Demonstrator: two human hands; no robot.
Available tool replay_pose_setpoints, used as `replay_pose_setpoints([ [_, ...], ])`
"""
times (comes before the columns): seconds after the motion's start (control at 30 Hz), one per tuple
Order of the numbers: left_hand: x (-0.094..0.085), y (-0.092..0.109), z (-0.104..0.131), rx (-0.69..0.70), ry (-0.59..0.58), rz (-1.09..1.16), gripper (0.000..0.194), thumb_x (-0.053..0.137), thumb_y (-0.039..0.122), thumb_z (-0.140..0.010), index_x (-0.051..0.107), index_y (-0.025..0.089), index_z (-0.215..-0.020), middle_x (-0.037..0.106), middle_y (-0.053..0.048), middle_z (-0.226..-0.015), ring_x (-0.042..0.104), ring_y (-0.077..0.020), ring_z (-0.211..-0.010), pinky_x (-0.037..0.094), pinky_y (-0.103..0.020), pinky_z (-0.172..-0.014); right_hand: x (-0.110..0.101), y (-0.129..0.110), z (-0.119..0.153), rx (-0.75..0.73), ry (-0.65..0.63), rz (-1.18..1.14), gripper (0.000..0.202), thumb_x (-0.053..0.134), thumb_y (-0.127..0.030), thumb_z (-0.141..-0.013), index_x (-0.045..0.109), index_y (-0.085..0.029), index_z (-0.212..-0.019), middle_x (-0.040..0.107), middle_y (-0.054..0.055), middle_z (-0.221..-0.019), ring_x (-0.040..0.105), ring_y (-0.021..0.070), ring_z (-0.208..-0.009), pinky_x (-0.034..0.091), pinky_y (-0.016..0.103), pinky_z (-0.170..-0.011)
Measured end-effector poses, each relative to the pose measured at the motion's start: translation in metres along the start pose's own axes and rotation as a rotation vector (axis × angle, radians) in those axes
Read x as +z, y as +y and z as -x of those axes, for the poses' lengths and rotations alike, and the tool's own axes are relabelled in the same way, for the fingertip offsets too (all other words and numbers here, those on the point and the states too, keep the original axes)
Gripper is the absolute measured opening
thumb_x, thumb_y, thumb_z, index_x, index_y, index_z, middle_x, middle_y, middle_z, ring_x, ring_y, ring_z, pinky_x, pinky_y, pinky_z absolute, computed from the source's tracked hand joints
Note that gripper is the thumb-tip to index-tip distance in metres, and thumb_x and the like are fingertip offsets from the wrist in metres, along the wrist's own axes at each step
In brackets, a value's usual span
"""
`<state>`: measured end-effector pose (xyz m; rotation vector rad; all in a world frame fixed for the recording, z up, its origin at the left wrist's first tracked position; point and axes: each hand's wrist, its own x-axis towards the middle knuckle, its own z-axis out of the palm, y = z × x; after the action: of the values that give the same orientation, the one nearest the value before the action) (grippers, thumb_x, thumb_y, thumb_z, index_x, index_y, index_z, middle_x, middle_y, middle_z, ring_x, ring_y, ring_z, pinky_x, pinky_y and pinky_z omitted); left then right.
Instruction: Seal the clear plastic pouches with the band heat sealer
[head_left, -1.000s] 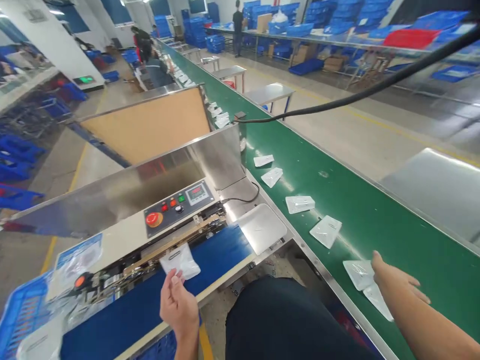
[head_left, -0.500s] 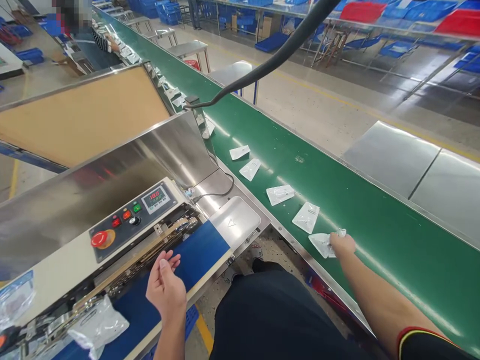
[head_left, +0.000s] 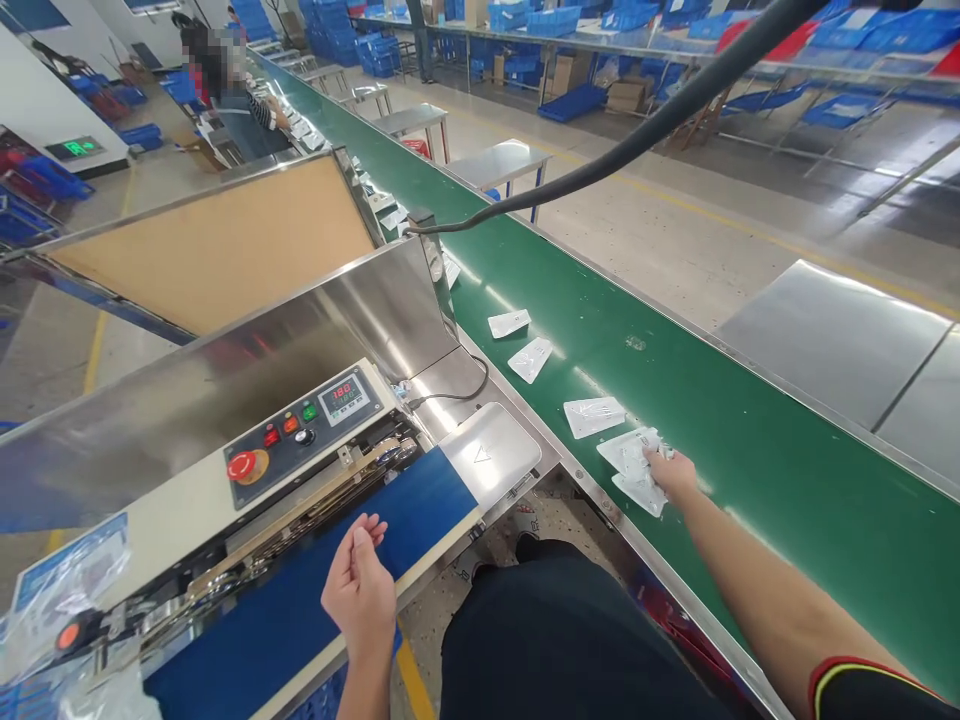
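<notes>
My right hand (head_left: 675, 475) reaches over the green conveyor belt (head_left: 750, 440), its fingers closed on the ends of two flat white pouches. The upper pouch (head_left: 624, 450) overlaps the lower pouch (head_left: 639, 492). Just beyond them another white pouch (head_left: 594, 416) lies flat on the belt. My left hand (head_left: 360, 580) hovers above the blue belt (head_left: 300, 610) of the sealing machine (head_left: 315, 430), fingers loosely curled and nothing visible in them. At the lower left, a shiny white pouch (head_left: 112, 690) is partly cut off by the frame.
Farther up the green belt lie two more pouches, one nearer (head_left: 530, 360) and one beyond (head_left: 509, 323). A metal end plate (head_left: 491, 450) adjoins the belt's edge. A black cable (head_left: 600, 165) hangs across the view. A person (head_left: 247, 115) works far up the line.
My right hand has gone from holding one pouch to gripping two together. The pouch on the blue belt has shifted toward the lower left. My left hand stays curled over the blue belt.
</notes>
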<state>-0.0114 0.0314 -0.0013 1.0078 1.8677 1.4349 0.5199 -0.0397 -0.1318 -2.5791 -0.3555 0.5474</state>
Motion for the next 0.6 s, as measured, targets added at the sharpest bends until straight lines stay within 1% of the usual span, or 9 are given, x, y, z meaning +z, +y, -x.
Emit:
replay_pose_setpoints([
  [0.07,-0.001,-0.005,0.002,0.024,-0.022,-0.003,0.047,0.068,0.054,-0.095,0.079,0.012,-0.114,0.082,-0.012,-0.102,0.08,-0.0267,-0.087,0.067,-0.047,-0.09,-0.001,-0.008,0.009,-0.074,-0.002,0.045,0.033,0.063,-0.049,-0.086,0.076,-0.019,-0.093,0.076,0.016,-0.088,0.07,0.0328,-0.089,0.054,0.041,-0.078],
  [0.1,-0.002,-0.007,0.004,0.042,-0.045,-0.01,0.046,0.068,0.054,-0.096,0.079,0.013,-0.114,0.082,-0.012,-0.103,0.08,-0.0269,-0.088,0.067,-0.047,-0.09,-0.004,-0.011,0.015,-0.146,0.01,0.069,0.037,0.06,-0.051,-0.089,0.076,-0.02,-0.097,0.077,0.016,-0.095,0.069,0.0331,-0.094,0.053,0.042,-0.082],
  [0.2,0.001,-0.011,0.01,0.139,-0.152,-0.05,0.041,0.067,0.051,-0.097,0.08,0.015,-0.113,0.082,-0.012,-0.106,0.08,-0.0278,-0.094,0.066,-0.045,-0.091,-0.02,-0.025,0.039,-0.478,0.114,0.132,0.045,0.049,-0.054,-0.095,0.077,-0.019,-0.101,0.078,0.018,-0.108,0.066,0.0338,-0.105,0.048,0.043,-0.092],
  [0.27,0.011,-0.007,0.016,0.223,-0.244,-0.078,0.036,0.066,0.048,-0.098,0.081,0.018,-0.111,0.082,-0.012,-0.105,0.079,-0.0283,-0.097,0.064,-0.045,-0.094,-0.033,-0.041,0.06,-0.703,0.174,0.124,0.044,0.05,-0.054,-0.096,0.077,-0.019,-0.095,0.078,0.019,-0.107,0.066,0.0335,-0.105,0.047,0.044,-0.096],
  [0.33,0.03,0.006,0.023,0.268,-0.364,-0.08,0.034,0.065,0.047,-0.099,0.082,0.02,-0.111,0.082,-0.012,-0.107,0.078,-0.0293,-0.102,0.061,-0.045,-0.099,-0.045,-0.064,0.087,-0.922,0.159,0.081,0.038,0.055,-0.053,-0.096,0.076,-0.022,-0.087,0.078,0.016,-0.099,0.067,0.0322,-0.1,0.047,0.044,-0.096],
  [0.4,0.054,0.024,0.03,0.244,-0.504,-0.036,0.038,0.065,0.049,-0.098,0.082,0.021,-0.117,0.081,-0.014,-0.117,0.075,-0.0307,-0.111,0.058,-0.045,-0.104,-0.051,-0.093,0.119,-1.146,0.067,0.003,0.031,0.06,-0.049,-0.096,0.076,-0.026,-0.083,0.078,0.012,-0.091,0.067,0.0301,-0.093,0.048,0.045,-0.095],
  [0.5,0.089,0.053,0.036,0.181,-0.7,0.086,0.05,0.068,0.054,-0.096,0.076,0.022,-0.134,0.073,-0.015,-0.138,0.068,-0.0324,-0.127,0.051,-0.044,-0.112,-0.047,-0.141,0.17,-1.432,-0.177,-0.107,0.022,0.064,-0.042,-0.098,0.079,-0.029,-0.086,0.078,0.008,-0.089,0.067,0.0275,-0.089,0.048,0.045,-0.093],
  [0.53,0.096,0.06,0.036,0.186,-0.764,0.119,0.05,0.066,0.055,-0.097,0.077,0.022,-0.132,0.074,-0.014,-0.137,0.068,-0.0322,-0.126,0.05,-0.043,-0.112,-0.043,-0.154,0.186,-1.484,-0.267,-0.124,0.021,0.065,-0.041,-0.098,0.079,-0.03,-0.088,0.077,0.007,-0.089,0.067,0.0268,-0.088,0.048,0.045,-0.092],
  [0.6,0.101,0.068,0.034,0.226,-0.862,0.139,0.047,0.057,0.057,-0.101,0.083,0.02,-0.114,0.08,-0.013,-0.116,0.072,-0.0297,-0.11,0.053,-0.038,-0.103,-0.035,-0.174,0.211,-1.488,-0.395,-0.14,0.023,0.065,-0.044,-0.099,0.077,-0.028,-0.086,0.075,0.007,-0.084,0.064,0.0252,-0.082,0.048,0.042,-0.086],
])
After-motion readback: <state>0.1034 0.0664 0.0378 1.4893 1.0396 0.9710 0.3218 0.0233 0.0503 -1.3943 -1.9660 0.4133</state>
